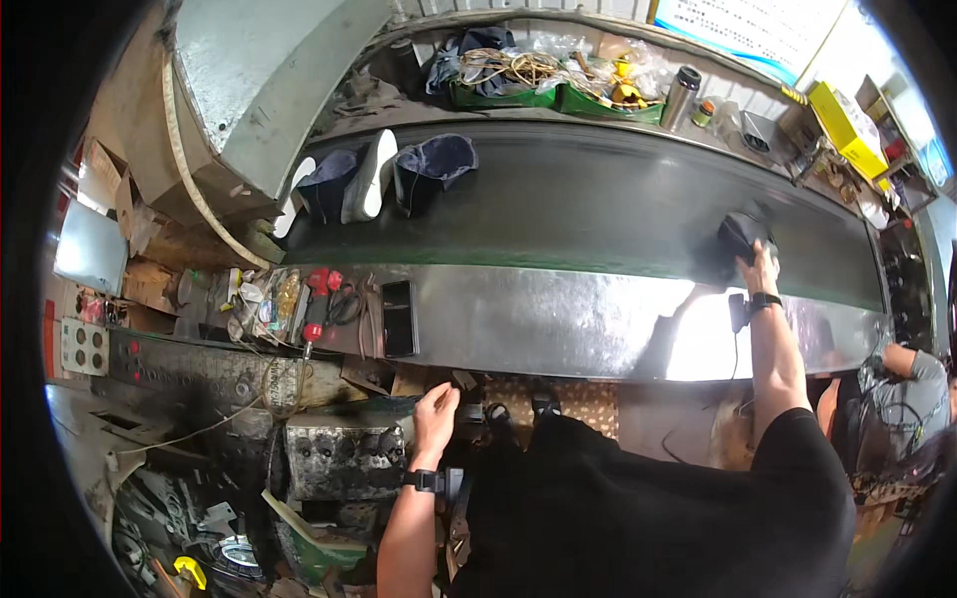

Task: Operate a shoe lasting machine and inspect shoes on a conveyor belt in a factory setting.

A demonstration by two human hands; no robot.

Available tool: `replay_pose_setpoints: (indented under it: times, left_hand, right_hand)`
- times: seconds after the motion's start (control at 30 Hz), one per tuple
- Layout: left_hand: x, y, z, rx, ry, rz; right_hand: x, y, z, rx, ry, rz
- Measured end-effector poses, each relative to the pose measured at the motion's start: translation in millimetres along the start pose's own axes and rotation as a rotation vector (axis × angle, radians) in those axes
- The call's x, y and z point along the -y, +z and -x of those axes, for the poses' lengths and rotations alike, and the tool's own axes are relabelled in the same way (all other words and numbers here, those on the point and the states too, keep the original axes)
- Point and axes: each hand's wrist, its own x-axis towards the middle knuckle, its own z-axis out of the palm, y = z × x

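A: With twelve o'clock taken as straight ahead from the middle of the view, what is found nearest?

B: The left hand [436, 411], between six and seven o'clock, just short of the metal ledge [558, 309]. Its fingers are loosely curled; whether anything small is pinched in them cannot be told.

A: And on the ledge?

B: A black phone [400, 317] is laid toward nine o'clock, with a red power tool [317, 299] farther out on much the same bearing. The phone is set near the front edge, so it could be knocked off if it were brushed by that hand.

A: And the right hand [760, 269]?

B: It is extended toward three o'clock, where a dark boot-like piece [740, 235] is grasped by its near side, over the belt [598, 199]. The piece is blurred; whether it is lifted or rested cannot be told.

A: What could go wrong there?

B: The piece could be dropped, since only its near side seems to be gripped. The thin cable [736, 349] hung from the wrist device [739, 312] could be snagged on the ledge if the arm were swept sideways.

A: Farther off?

B: Pale-soled boots [371, 177] are placed between ten and eleven o'clock; they could be toppled if bumped. Beyond the belt, near twelve, green bins [603, 110] are heaped with coiled cord [513, 70], which could be spilled if pulled.
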Motion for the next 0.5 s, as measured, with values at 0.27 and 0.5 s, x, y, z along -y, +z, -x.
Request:
replay_pose_setpoints:
  times: [0.27,0.5]
  left_hand:
    - [12,-24,-61,-0.068,0.041,-0.225]
    - [-18,-38,-124,-0.291,0.263,-0.829]
  right_hand:
    - [177,161,164,0.231,-0.064,-0.479]
    - [361,117,357,0.874,-0.840,-0.032]
